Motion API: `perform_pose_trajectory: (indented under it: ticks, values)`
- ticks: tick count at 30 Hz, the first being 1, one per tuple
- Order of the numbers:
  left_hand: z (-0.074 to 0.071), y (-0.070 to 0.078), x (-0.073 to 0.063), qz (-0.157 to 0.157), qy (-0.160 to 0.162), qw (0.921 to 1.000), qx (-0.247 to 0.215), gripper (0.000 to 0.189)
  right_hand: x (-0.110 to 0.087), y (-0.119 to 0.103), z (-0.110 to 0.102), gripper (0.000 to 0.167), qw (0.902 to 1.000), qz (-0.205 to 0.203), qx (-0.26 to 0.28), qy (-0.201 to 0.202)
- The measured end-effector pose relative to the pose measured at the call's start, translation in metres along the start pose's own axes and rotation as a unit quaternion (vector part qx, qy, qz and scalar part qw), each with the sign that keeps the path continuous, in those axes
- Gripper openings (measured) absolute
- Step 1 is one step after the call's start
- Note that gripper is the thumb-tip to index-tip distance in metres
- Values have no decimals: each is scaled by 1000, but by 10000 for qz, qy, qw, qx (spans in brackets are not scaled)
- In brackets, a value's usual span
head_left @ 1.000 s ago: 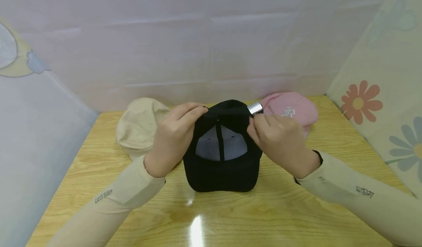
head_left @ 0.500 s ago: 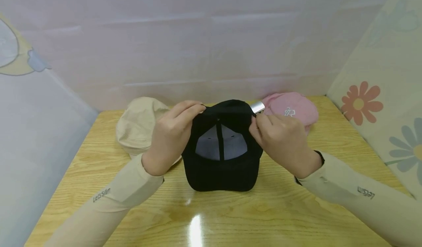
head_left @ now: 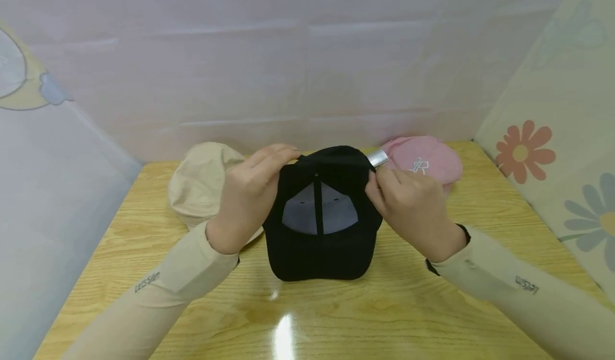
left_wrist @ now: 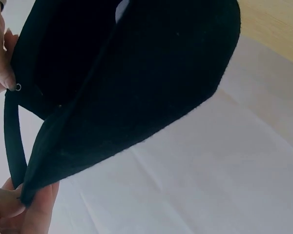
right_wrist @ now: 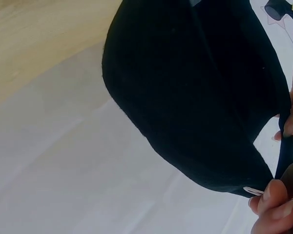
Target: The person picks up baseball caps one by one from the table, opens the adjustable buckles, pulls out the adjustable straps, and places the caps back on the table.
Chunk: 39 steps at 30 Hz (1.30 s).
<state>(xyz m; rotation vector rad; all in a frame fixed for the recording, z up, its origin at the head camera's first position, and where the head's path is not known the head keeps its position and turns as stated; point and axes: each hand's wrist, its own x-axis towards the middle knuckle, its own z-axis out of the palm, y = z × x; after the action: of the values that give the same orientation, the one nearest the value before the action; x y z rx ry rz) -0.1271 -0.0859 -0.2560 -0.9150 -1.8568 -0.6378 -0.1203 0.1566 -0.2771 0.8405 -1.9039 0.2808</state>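
A black baseball cap is held up between both hands, its brim low toward me and its grey-panelled inside facing me. At the back opening's left side, my left hand pinches the fabric edge. My right hand pinches the opposite side, right beside a silver metal buckle. In the left wrist view a narrow black strap spans the gap between the two hands; the right wrist view shows the cap's strap running between the fingertips too. The cap's front panels are hidden from the head view.
A beige cap sits on the wooden table behind my left hand. Behind my right hand lies a pink cap with white embroidery. A pale back wall and printed side panels border the table.
The hands have drawn slightly apart, the left shifting a little left and the right a little right with the buckle. Both keep their grip on the cap.
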Motion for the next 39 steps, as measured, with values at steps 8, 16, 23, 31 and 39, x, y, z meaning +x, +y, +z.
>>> perform_pose_trajectory:
  ticks: [8,16,23,31,39]
  values:
    - [-8,-6,4,-388,30,9992,108,15,-3,6,2,36,9999,120,-110,-27]
    - [-4,-10,12,-378,290,9987,-169,10,-11,12,9,39,9985,470,260,-75]
    - [-3,-10,18,-514,586,9946,-691,13,-21,14,11,44,9951,786,437,-421]
    - [-5,-7,28,-576,817,9885,-1135,16,-44,9,28,25,9773,1351,789,-1431]
    - [-7,-12,29,-645,950,9870,-1127,18,-62,-10,60,29,8856,2507,1471,-3624]
